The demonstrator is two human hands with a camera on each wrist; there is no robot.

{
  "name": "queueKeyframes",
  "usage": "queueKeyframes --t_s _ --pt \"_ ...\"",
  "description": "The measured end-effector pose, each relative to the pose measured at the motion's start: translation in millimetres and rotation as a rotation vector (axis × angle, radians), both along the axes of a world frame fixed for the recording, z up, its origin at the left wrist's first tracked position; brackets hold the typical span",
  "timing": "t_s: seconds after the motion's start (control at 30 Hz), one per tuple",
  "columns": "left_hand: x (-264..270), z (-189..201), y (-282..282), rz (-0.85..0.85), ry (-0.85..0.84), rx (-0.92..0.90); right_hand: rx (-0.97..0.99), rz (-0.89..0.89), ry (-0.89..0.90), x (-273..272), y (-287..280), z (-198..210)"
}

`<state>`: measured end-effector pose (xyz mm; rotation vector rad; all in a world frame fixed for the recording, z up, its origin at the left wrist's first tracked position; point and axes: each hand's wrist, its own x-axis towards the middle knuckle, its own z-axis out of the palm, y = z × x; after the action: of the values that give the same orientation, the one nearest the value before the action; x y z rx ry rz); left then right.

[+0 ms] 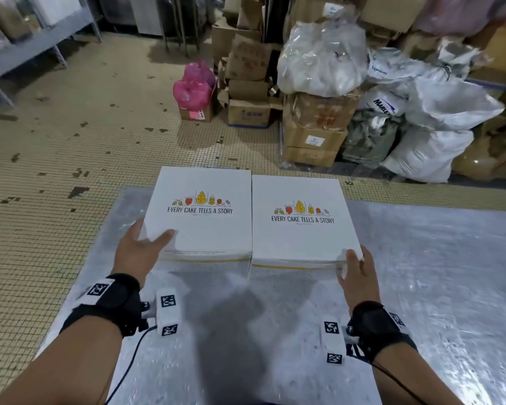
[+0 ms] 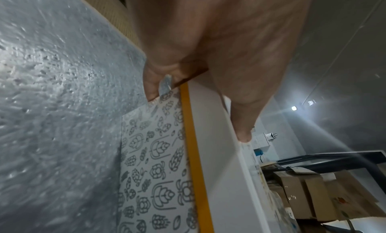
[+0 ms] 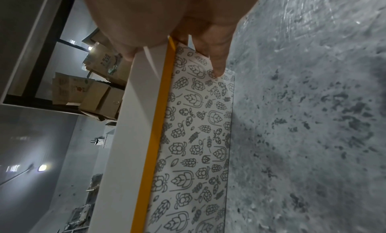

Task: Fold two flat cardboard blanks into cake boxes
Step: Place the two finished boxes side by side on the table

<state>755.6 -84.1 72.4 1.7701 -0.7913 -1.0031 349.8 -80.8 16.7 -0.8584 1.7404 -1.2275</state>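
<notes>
Two white folded cake boxes printed "EVERY CAKE TELLS A STORY" stand side by side, touching, at the far edge of the metal table (image 1: 421, 287). My left hand (image 1: 140, 247) grips the near-left corner of the left box (image 1: 199, 226), thumb on the lid and fingers down its left side. My right hand (image 1: 355, 270) holds the near-right corner of the right box (image 1: 301, 235). In the left wrist view, my left hand (image 2: 208, 54) pinches the left box's patterned wall (image 2: 150, 170) below a yellow stripe. The right wrist view shows my right hand (image 3: 167, 13) the same way on the right box's wall (image 3: 194, 137).
Beyond the table lies a tiled floor (image 1: 70, 141). Stacked cardboard cartons (image 1: 313, 135), white plastic sacks (image 1: 427, 153) and a pink bag (image 1: 193, 86) crowd the back right. A grey metal rack (image 1: 27, 48) stands at the back left. Bare table surface stretches toward me and to the right.
</notes>
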Motion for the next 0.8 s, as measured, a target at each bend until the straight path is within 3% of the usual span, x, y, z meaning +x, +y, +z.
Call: queueKeyframes --t_s 0.3,0.8 --pt "6.7 -0.6 6.2 -0.096 0.018 -0.049 -0.003 0.009 0.018 -1.1 0.6 2.6" --pt "-1.5 8.5 12.6 -0.117 -0.02 -0.035 0.044 0.084 0.097 -11.5 -3.2 3.8"
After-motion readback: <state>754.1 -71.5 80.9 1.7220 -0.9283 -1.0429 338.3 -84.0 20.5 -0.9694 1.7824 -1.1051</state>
